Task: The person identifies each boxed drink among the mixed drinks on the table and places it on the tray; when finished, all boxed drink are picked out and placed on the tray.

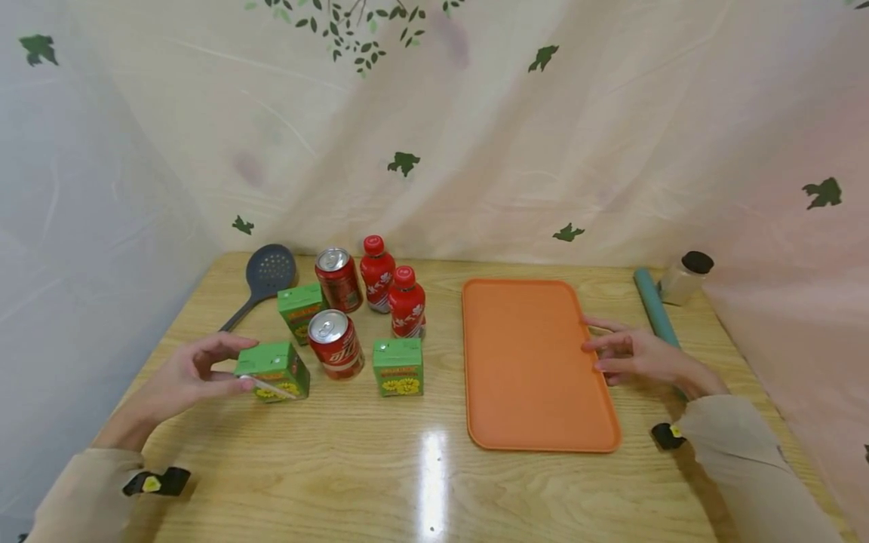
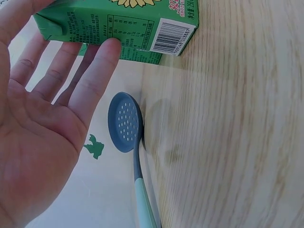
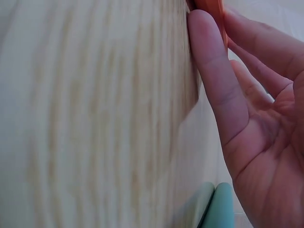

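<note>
At the left, my left hand (image 1: pixel 186 377) holds one end of a green drink carton (image 1: pixel 293 371), thumb at the near side and fingers at the far side. Yellow flowers and a slanted white straw show on its front; its barcode side faces the left wrist view. My right hand (image 1: pixel 641 354) pinches the right rim of an orange tray (image 1: pixel 536 362). In the right wrist view, the thumb and fingers lie on opposite sides of the tray edge (image 3: pixel 216 12). Right of the held carton stand a red soda can (image 1: pixel 337 351) and another green carton (image 1: pixel 397 369).
Behind are a third carton (image 1: pixel 299 305), a second red can (image 1: pixel 339 283) and two red bottles (image 1: pixel 377 279). A slotted skimmer (image 1: pixel 270 271) lies at the back left. Beyond the right hand are a teal rod (image 1: pixel 655 309) and a black-capped jar (image 1: pixel 682 280).
</note>
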{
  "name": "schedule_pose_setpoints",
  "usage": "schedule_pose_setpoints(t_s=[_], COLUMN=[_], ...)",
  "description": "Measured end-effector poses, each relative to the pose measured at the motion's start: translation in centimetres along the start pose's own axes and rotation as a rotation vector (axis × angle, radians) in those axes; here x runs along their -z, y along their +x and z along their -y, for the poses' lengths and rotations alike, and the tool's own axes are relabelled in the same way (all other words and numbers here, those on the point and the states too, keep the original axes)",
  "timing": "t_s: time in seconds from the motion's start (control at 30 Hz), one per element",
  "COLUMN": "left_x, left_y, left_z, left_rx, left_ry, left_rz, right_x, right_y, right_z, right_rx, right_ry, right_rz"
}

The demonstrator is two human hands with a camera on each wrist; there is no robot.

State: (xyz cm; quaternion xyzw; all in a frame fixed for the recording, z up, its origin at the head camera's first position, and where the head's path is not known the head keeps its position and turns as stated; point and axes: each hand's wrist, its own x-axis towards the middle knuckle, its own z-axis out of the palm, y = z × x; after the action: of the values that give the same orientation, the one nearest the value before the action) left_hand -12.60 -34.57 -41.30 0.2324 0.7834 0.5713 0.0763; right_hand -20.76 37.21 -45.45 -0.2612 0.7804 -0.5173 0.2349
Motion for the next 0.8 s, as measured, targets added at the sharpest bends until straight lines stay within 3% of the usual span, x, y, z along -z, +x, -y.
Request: schedule_pose_setpoints(t_s=[0.37,0.8], left_x=[0.02,0.19], left_y=[0.02,-0.11], left_z=[-0.13,0.66], left_rx=[-0.033,0.035], left_ry=[-0.011,0.014], left_rz=[0.009,-0.007], right_x=[0.08,0.26], right_y=[-0.84,-0.80], right_z=[-0.24,-0.70], right_rx=[0.055,0.070], right_ry=[-0.088,-0.104], right_rz=[0.031,0.049])
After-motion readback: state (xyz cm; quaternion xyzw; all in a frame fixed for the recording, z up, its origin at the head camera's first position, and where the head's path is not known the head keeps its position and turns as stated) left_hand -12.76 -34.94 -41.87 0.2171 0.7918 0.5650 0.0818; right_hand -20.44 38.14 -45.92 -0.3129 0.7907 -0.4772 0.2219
